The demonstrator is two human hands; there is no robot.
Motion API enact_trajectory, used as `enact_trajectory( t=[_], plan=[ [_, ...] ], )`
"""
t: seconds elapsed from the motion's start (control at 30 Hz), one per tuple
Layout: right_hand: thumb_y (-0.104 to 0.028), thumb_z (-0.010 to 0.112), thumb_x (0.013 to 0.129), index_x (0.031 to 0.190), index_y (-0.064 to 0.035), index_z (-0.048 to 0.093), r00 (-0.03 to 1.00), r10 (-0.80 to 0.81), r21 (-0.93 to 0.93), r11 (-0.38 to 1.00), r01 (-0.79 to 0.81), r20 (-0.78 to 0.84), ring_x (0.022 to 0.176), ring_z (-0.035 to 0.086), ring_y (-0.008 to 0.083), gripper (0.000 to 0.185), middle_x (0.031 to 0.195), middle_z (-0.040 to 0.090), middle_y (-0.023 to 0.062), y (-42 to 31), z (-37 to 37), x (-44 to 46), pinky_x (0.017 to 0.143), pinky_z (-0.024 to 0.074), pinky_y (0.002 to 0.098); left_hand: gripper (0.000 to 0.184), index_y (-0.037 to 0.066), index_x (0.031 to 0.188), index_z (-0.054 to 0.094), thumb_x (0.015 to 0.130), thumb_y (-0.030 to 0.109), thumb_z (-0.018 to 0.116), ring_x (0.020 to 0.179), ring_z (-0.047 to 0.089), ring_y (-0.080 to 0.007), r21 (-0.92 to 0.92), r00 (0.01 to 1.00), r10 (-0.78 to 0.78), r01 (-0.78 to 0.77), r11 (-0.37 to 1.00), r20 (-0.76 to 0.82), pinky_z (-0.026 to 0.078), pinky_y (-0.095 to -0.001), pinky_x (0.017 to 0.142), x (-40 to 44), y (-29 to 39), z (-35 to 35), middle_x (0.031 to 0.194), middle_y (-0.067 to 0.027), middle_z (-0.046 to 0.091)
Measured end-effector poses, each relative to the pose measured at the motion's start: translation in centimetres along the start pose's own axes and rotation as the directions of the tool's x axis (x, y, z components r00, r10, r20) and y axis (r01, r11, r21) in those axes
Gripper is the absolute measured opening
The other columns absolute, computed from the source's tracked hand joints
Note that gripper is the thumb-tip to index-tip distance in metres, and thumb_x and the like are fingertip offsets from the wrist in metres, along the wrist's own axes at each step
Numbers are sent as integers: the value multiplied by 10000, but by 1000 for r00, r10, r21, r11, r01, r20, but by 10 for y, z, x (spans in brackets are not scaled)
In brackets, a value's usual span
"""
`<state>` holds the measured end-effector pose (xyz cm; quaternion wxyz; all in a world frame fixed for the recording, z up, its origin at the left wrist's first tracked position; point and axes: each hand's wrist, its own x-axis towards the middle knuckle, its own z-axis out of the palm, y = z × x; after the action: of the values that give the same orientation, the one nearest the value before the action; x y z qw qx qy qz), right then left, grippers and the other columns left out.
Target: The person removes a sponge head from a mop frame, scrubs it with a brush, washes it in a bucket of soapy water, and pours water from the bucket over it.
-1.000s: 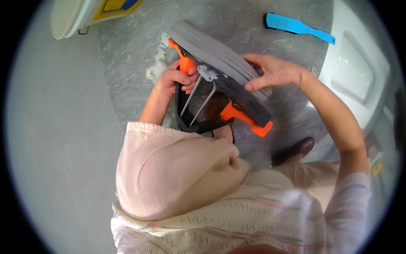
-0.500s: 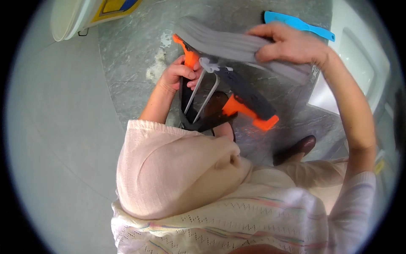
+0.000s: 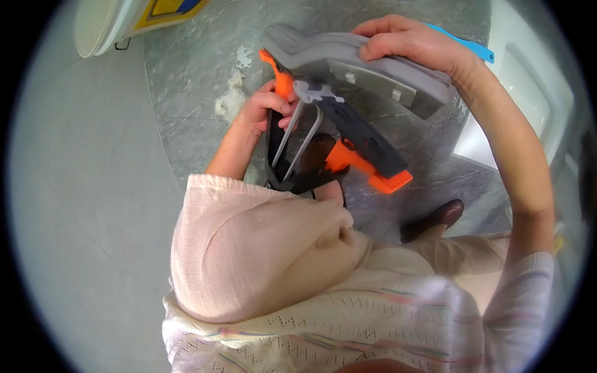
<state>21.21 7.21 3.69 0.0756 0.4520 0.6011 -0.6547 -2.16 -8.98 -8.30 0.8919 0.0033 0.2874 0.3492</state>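
Observation:
My left hand (image 3: 267, 109) is closed around the upper left side of a black-and-orange frame (image 3: 367, 138). Two metal rods (image 3: 304, 142) run through this frame, meeting a light grey bracket (image 3: 314, 93) at the top. In my right hand (image 3: 407, 43) is a grey curved, ridged piece (image 3: 323, 53), gripped along its upper edge with the thumb on the near face. Tilted above the frame, it shows a flat underside with two small pale clips. Its left end comes close to the frame's orange tip; whether they touch I cannot tell.
A blue-handled brush (image 3: 476, 48) lies partly hidden behind my right hand. The white basin (image 3: 519, 81) is at the right. At the upper left stands a white bucket (image 3: 106, 28) with a yellow label. Whitish residue (image 3: 231, 99) marks the grey floor. A brown shoe (image 3: 435, 221) shows below.
My right hand has shifted up and left, turning the grey curved piece so its underside with clips now shows. It covers more of the brush. My left hand and the frame have barely moved.

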Motion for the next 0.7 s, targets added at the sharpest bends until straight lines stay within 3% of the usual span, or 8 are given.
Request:
enact_trajectory(
  t=[0.07, 0.23, 0.37, 0.47, 0.7],
  plan=[
    [-320, 642, 695, 1177, 9, 541, 1000, 1, 77, 997, -2, 11, 951, 558, 181, 592, 1060, 586, 128, -2, 2, 3, 849, 427, 258, 185, 36, 720, 427, 586, -18, 542, 400, 461, -198, 14, 1000, 12, -12, 1000, -1, 392, -347, 414, 1, 2, 1, 547, -99, 460],
    [-272, 596, 750, 1235, 41, 462, 978, -151, -56, 985, 161, 146, 934, 568, 181, 593, 1058, 595, 140, -8, 20, 10, 833, 434, 249, 188, 46, 724, 431, 590, -15, 546, 406, 464, -195, 39, 997, 62, -61, 997, -45, 404, -361, 435, 0, 6, 4, 544, -89, 458],
    [-268, 603, 740, 1256, 43, 435, 969, -184, 57, 983, 177, 166, 972, 565, 191, 626, 1078, 587, 155, -4, 24, 18, 857, 431, 265, 196, 51, 741, 436, 596, -19, 548, 425, 473, -199, 30, 994, 79, -77, 997, -78, 407, -364, 447, -2, 5, 6, 568, -93, 463],
    [-290, 640, 701, 1260, 48, 428, 964, -150, -146, 972, 185, 221, 980, 566, 210, 687, 1086, 583, 166, -22, 25, 18, 862, 434, 277, 201, 50, 750, 437, 599, -24, 547, 432, 471, -204, 4, 997, 70, -70, 998, -20, 404, -360, 448, 1, 0, 12, 583, -93, 460],
    [-281, 700, 612, 1248, 73, 422, 973, -39, -179, 980, 81, 226, 936, 579, 241, 779, 1043, 586, 197, -23, 34, 43, 806, 464, 303, 224, 87, 763, 435, 588, 7, 550, 425, 449, -172, 75, 997, 78, -76, 994, -17, 335, -333, 439, 7, -9, 19, 568, -72, 455]
  ],
)
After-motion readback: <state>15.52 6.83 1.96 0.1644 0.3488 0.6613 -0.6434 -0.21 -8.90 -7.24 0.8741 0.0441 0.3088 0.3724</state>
